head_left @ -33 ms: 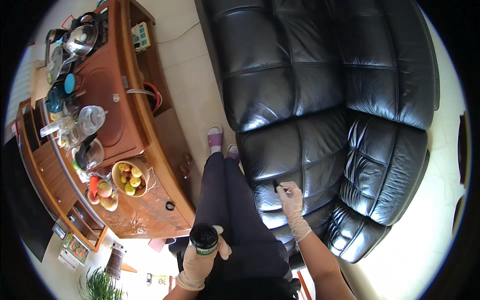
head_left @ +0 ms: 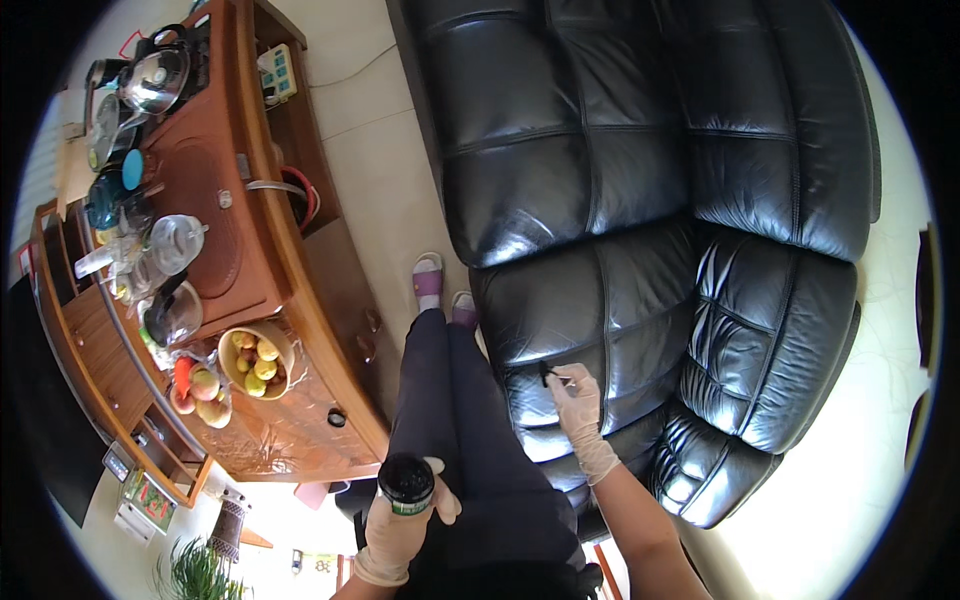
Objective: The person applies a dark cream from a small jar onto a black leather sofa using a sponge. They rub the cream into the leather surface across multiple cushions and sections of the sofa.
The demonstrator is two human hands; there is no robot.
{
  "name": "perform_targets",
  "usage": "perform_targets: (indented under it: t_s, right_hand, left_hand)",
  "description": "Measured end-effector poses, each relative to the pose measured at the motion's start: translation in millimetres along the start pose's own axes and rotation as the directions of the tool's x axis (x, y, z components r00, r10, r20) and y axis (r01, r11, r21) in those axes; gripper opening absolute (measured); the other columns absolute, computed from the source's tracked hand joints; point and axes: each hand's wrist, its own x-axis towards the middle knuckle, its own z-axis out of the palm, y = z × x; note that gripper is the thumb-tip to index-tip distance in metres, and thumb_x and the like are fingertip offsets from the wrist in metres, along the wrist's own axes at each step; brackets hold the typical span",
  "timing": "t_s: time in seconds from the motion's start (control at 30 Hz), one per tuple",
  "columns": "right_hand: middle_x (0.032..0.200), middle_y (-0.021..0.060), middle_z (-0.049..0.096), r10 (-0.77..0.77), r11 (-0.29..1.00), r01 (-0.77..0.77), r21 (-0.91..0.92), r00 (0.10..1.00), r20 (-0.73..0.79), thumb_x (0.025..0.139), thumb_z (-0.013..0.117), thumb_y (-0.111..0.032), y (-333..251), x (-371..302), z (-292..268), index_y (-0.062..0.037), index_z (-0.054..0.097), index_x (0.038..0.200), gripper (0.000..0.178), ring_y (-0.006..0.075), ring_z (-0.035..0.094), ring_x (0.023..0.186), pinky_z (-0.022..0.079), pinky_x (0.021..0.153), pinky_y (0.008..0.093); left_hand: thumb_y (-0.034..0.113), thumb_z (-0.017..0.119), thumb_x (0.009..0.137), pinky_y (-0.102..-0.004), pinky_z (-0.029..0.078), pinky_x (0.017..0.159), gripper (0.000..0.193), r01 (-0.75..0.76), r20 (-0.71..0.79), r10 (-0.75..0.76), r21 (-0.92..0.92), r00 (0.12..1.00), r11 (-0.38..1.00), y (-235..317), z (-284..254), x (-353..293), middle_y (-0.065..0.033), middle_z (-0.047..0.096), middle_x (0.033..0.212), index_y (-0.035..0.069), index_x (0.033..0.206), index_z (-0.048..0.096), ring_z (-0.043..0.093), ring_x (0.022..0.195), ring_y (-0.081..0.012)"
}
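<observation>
Head view: black sofa (head_left: 580, 190) at right.
Left hand (head_left: 393, 538): gloved, curled round a black-topped jar (head_left: 407, 484).
Right hand (head_left: 578, 402): gloved, pinched nearly closed on a small black piece (head_left: 546, 373).

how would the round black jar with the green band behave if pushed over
The round black jar with the green band would probably roll on its side, given its circular rim. Anything inside might spill, as the top looks uncovered. It seems stiff, its outline undented in the pale-gloved left hand.

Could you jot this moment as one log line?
left hand: holds black-topped jar | right hand: pinches small black piece over black sofa, contact unclear | nearby: fruit bowl on wooden table
</observation>
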Motion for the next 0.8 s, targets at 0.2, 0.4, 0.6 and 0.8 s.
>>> perform_targets:
  t_s: [0.2,0.4,0.6,0.8]
  right_hand:
    - [0.087,0.0086,0.064,-0.5,0.848,0.512,-0.136,0.859,0.114,0.076,0.077,-0.002,10.5,72.7,54.6,-0.0068,0.066,0.091,0.019,0.0281,0.062,0.08,0.049,0.076,0.0385]
    - [0.092,0.0088,0.061,-0.798,0.552,0.834,0.007,0.526,0.294,0.078,0.075,-0.003,-3.2,172.3,109.0,-0.0084,0.062,0.096,0.022,0.0288,0.059,0.084,0.047,0.077,0.0405]
    - [0.092,0.0062,0.061,-0.85,0.35,0.936,-0.044,0.337,0.406,0.079,0.075,-0.008,-22.2,265.0,183.3,-0.0088,0.064,0.096,0.02,0.0272,0.06,0.085,0.048,0.081,0.0394]
    - [0.089,0.0043,0.063,-0.863,0.264,0.958,-0.115,0.288,0.416,0.077,0.076,-0.009,-2.3,318.7,206.1,-0.0084,0.068,0.091,0.016,0.0246,0.062,0.083,0.051,0.081,0.0372]
  left_hand:
    - [0.071,0.055,0.086,-0.0386,0.049,0.081,0.088,0.089,-0.001,-0.089,0.014,0.996,0.996,-40.0,-31.4,43.1,-0.0143,0.065,0.086,-0.006,0.13,0.055,0.062,0.08,-0.025]
    - [0.07,0.058,0.086,-0.039,0.05,0.081,0.089,0.103,0.003,-0.103,-0.026,0.995,0.994,-70.2,-42.4,89.8,-0.0142,0.066,0.086,-0.007,0.13,0.055,0.063,0.079,-0.0246]
    - [0.066,0.039,0.091,-0.0391,0.044,0.066,0.078,0.017,-0.077,-0.017,0.004,0.997,1.0,-76.2,-38.9,160.2,-0.0148,0.061,0.071,-0.003,0.122,0.057,0.052,0.06,-0.0247]
    - [0.063,0.037,0.091,-0.0361,0.042,0.058,0.069,-0.121,-0.071,0.121,0.01,0.99,0.993,-52.1,-24.9,229.3,-0.0129,0.059,0.066,0.0,0.11,0.058,0.049,0.057,-0.0213]
